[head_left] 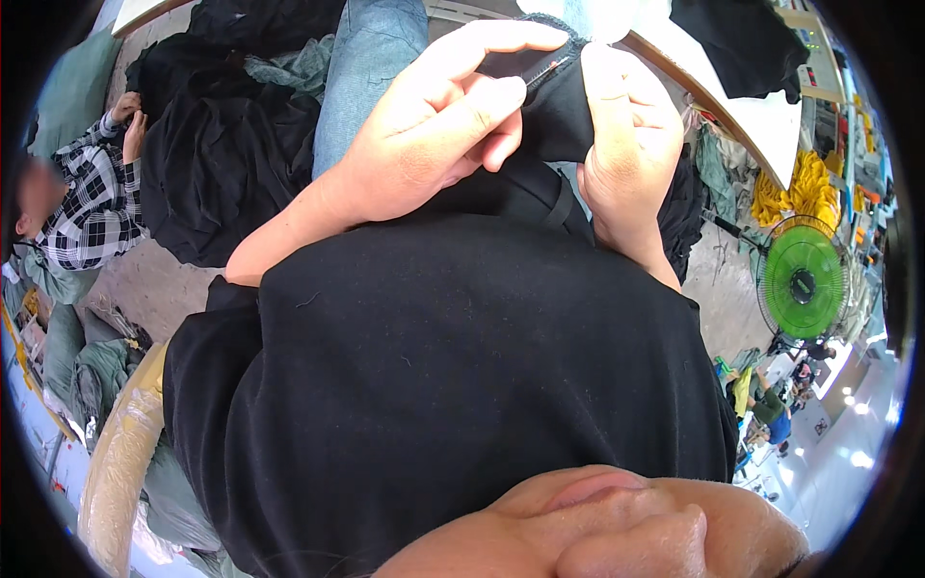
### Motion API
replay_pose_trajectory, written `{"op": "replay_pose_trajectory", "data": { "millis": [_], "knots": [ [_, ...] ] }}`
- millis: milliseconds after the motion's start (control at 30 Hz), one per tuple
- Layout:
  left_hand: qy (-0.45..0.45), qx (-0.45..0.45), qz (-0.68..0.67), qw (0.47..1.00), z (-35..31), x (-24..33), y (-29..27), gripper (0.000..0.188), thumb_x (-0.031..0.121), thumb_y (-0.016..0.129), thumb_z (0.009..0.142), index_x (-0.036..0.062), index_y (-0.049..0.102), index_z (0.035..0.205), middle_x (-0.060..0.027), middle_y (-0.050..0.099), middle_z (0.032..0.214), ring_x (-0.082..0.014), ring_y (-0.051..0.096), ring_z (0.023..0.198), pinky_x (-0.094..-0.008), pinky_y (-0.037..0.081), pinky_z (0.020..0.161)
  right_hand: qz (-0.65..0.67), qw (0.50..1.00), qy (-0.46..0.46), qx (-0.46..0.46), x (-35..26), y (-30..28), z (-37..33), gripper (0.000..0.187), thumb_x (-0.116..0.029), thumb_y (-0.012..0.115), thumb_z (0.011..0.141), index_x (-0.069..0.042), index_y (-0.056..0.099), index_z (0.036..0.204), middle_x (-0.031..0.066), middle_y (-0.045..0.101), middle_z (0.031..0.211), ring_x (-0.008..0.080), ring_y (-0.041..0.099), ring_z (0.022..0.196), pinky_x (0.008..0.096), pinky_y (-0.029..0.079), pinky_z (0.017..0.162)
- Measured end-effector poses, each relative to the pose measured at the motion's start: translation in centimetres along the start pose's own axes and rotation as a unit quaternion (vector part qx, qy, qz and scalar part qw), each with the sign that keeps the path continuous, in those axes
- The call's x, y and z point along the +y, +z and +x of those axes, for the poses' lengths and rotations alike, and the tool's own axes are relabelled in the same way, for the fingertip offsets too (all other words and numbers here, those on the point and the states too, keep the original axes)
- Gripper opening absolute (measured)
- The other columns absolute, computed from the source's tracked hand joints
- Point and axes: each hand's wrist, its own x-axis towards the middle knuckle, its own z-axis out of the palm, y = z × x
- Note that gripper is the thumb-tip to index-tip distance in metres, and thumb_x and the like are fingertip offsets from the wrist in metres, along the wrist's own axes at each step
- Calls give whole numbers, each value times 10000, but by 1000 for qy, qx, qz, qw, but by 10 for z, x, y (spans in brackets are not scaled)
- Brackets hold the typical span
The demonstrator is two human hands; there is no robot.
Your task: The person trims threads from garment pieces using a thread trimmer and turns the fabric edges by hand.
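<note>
A piece of black cloth (564,116) with a stitched edge is held up in front of my chest, between my two hands. My left hand (424,135) has its forefinger stretched along the top of the cloth and its thumb lower on the stitched edge, with the cloth between them. The other fingers are curled beneath. To the right, my right hand (631,144) pinches the cloth, thumb up and fingers folded. Part of the cloth is hidden behind both hands. Below it, more black fabric lies over my lap, beside a blue denim leg (371,72).
A pale tabletop (771,130) with a brown edge stands at the upper right, black cloth (742,48) on it. A green fan (803,279) and yellow cloth (805,188) are at the right. Black fabric (231,144) is heaped at left, near a person in a checked shirt (96,212).
</note>
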Motion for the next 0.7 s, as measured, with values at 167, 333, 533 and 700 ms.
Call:
{"op": "replay_pose_trajectory", "data": {
  "millis": [167, 333, 533, 700],
  "knots": [
    [-16, 14, -23, 1000, -2, 1, 1, 410, 229, 408, 1110, 124, 466, 1502, -27, 581, 727, -9, 369, 461, -149, 335, 456, 4, 1000, 15, -26, -3, 4, -1, 170, -58, 616, 1031, 60, 713, 1106, 61, 715, 1050, 98, 642, 955, 228, 487, 891],
    [-5, 24, -21, 999, -2, -2, 2, 399, 206, 411, 1108, 117, 474, 1491, -32, 585, 728, -13, 374, 458, -158, 331, 445, 17, 1000, 5, -9, 1, 3, -2, 174, -50, 618, 1027, 67, 715, 1110, 75, 724, 1071, 113, 656, 968, 240, 495, 909],
    [-17, 25, -22, 999, -3, 0, 4, 407, 193, 403, 1109, 106, 493, 1496, -26, 583, 725, -8, 363, 454, -155, 329, 443, -15, 1000, -16, 0, 4, -2, -4, 191, -63, 612, 1027, 68, 713, 1122, 84, 725, 1094, 113, 661, 984, 237, 493, 922],
    [-27, 30, -39, 998, -3, -1, 6, 414, 189, 399, 1109, 103, 493, 1503, -25, 580, 718, -11, 355, 448, -155, 327, 436, 6, 1000, 21, 13, 2, -5, -8, 202, -84, 617, 1028, 65, 708, 1131, 82, 727, 1082, 109, 664, 990, 233, 494, 918]
  ]
}}
